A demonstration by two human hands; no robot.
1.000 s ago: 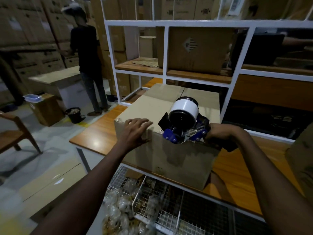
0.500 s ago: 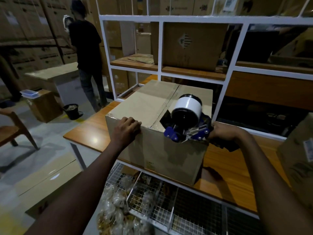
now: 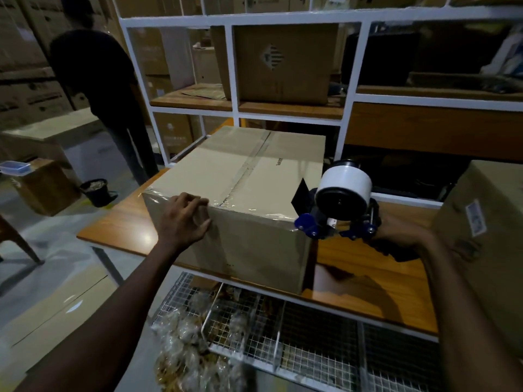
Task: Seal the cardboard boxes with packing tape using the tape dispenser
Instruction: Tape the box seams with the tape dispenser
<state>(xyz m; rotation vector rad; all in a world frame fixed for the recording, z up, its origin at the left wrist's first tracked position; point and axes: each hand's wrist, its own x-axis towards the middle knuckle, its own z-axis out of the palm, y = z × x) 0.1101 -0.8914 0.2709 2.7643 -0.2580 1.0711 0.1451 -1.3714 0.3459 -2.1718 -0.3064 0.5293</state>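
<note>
Both forearms reach forward, the left hand (image 3: 185,219) resting over the near top edge of the cardboard box (image 3: 249,176), the right hand (image 3: 396,239) farther right gripping the tape dispenser (image 3: 336,210).

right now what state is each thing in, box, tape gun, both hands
cardboard box: flaps closed, clear tape along the centre seam and the near top edge
tape dispenser: held at the box's near right corner, roll loaded
left hand: rests on the box's near top edge, on the tape
right hand: grips the dispenser
box on the shelf: closed, upright
</note>
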